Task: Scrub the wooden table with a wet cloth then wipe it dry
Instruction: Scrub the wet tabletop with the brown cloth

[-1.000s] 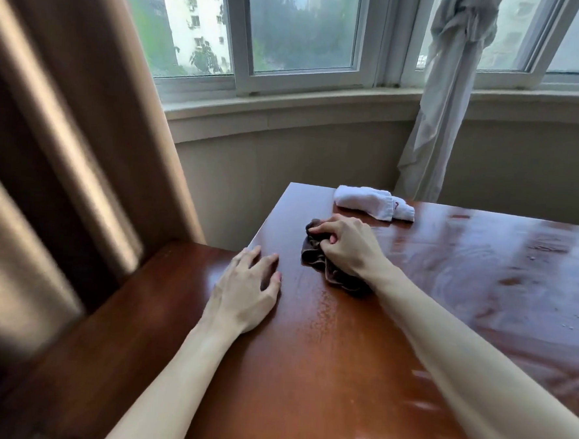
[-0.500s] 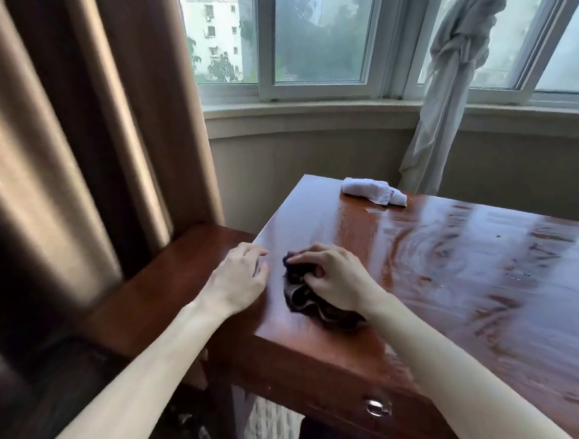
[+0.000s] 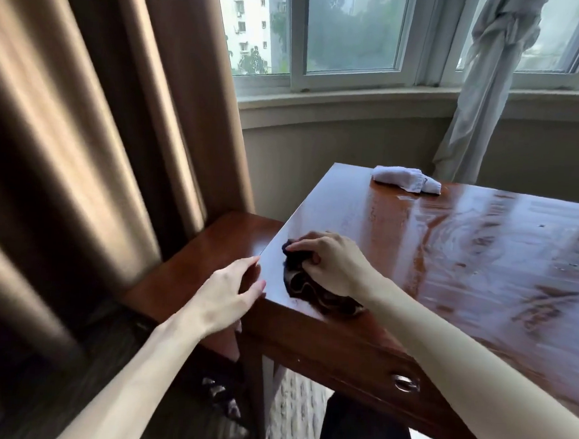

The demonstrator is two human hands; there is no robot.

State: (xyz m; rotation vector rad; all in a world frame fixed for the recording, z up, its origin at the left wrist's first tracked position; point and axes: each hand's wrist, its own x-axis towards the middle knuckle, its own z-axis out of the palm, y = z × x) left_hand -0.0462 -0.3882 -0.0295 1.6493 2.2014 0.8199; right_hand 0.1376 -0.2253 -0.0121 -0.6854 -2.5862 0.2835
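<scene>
I see heavy brown curtains (image 3: pixel 83 138) left of the glossy wooden table (image 3: pixel 482 265). My left hand (image 3: pixel 224 296), fingers loose, meets its corner — my right hand (image 3: pixel 332 266) grips a dark crumpled cloth (image 3: pixel 314 290), perhaps wet; beyond, a folded white cloth (image 3: pixel 404 180).

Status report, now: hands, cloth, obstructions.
Right hand grips dark cloth at table corner. Left hand open at edge. White cloth lies far side.

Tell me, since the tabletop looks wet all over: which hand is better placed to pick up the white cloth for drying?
Probably the left hand: it holds nothing, fingers relaxed at the table corner. The right hand grips the dark cloth. The white cloth lies at the far edge, a reach for either.
</scene>
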